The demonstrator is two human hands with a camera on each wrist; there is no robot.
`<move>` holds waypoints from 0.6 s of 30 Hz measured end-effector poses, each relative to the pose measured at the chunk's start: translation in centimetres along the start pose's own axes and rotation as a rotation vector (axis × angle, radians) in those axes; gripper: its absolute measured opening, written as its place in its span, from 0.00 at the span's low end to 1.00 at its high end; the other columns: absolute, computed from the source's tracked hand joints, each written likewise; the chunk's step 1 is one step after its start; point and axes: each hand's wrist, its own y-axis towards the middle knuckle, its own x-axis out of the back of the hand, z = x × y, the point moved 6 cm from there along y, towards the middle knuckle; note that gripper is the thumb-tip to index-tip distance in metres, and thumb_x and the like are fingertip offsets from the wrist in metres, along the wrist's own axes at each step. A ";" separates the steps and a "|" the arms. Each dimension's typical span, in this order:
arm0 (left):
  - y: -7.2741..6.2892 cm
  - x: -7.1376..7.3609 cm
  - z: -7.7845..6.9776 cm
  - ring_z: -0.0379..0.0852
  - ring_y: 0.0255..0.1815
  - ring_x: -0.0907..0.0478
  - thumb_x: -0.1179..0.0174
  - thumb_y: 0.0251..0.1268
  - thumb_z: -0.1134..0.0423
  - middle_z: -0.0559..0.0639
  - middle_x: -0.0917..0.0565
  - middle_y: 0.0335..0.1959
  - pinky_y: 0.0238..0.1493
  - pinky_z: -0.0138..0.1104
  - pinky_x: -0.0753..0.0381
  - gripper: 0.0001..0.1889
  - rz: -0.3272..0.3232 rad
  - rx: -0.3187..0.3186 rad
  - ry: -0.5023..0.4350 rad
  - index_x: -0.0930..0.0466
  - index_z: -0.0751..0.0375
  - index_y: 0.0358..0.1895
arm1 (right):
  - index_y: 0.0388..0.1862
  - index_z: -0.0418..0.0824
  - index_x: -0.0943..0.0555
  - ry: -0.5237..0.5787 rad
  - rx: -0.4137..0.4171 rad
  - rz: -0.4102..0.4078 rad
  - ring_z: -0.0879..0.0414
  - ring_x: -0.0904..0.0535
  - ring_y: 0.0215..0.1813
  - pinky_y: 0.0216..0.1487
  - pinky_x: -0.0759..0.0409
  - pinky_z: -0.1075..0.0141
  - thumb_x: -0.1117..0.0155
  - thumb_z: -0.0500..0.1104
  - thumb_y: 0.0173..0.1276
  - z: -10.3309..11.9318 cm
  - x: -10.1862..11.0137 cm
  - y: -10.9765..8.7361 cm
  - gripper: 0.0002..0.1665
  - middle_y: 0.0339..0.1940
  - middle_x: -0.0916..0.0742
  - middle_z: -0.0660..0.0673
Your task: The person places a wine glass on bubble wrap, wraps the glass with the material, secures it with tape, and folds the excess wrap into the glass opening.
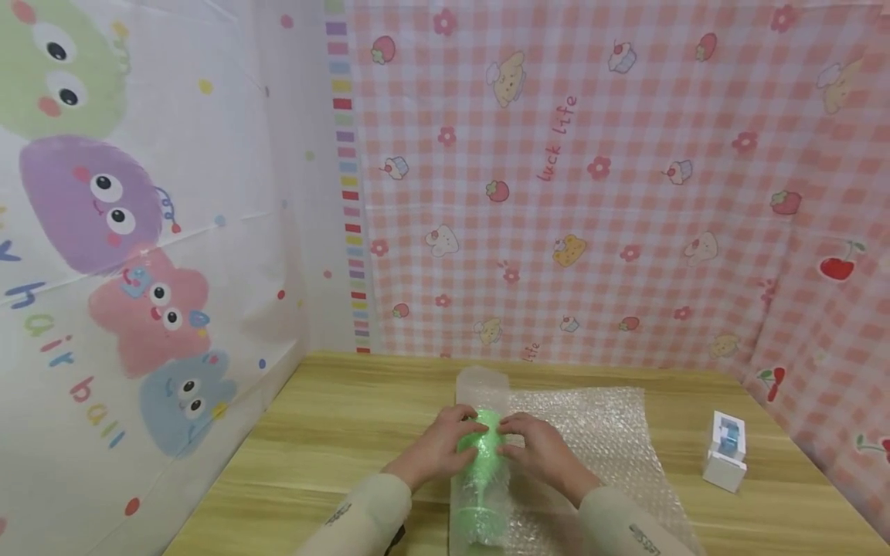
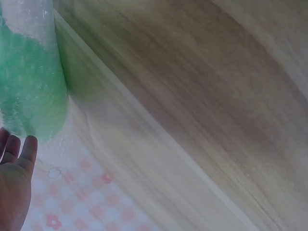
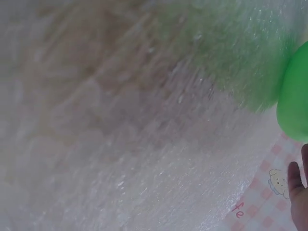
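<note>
A green, bottle-like object (image 1: 481, 471) with a rounded end lies lengthwise on the table, partly covered by clear bubble wrap (image 1: 591, 440). The wrap's loose part spreads out to the right. From the left side my left hand (image 1: 445, 444) touches the wrapped object near its far end, and its visible fingers are fairly straight in the left wrist view. My right hand (image 1: 545, 452) touches the opposite side with its fingers extended. Bare green surface (image 3: 294, 94) shows beyond the wrap in the right wrist view. The object's exact kind is hard to tell.
A small white box (image 1: 725, 471) with a blue item in it stands on the table's right side. The wooden table (image 1: 313, 432) meets a pink checked cloth (image 1: 591, 232) at the back and a white printed cloth (image 1: 250, 255) on the left.
</note>
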 end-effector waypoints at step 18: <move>0.1 0.1 -0.4 0.54 0.69 0.33 0.42 0.67 0.65 0.56 0.28 0.68 0.70 0.46 0.34 0.21 0.023 -0.018 -0.022 0.23 0.62 0.63 | 0.45 0.37 0.14 0.014 -0.046 -0.021 0.44 0.17 0.49 0.53 0.20 0.47 0.25 0.40 0.58 -0.7 0.3 -0.3 0.16 0.45 0.12 0.42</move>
